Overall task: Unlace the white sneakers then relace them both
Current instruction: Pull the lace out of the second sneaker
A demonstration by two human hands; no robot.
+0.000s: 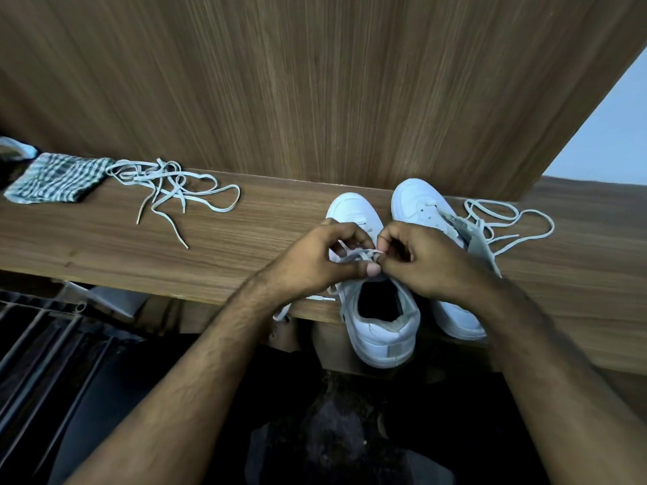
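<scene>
pinching a grey-white lace (360,254) from both sides, the two hands meet over the middle of the left sneaker (376,309), just above its tongue. the left hand (315,260) has its fingers curled with the thumb laid flat along the lace, its nail pointing right. the right hand (425,264) is curled too, its fingertips nipping the end of the same lace right beside the left thumb, so the hands all but touch. this sneaker lies directly under the hands, toe pointing away toward the wooden back panel (315,82), its heel hanging over the near edge of the bench (87,239), its dark opening showing just below the knuckles. a loose end of lace trails off the near edge below the left wrist.

the right sneaker (425,208) stands just beside the first, partly hidden behind the right hand and wrist, its tongue folded out to the right. its loosened lace (507,222) lies in loops on the bench to the right of it, well clear of the fingers.

far to the left, well apart from both hands, a tangled spare lace (168,185) lies on the bench, touching a folded checked cloth (56,183).
</scene>
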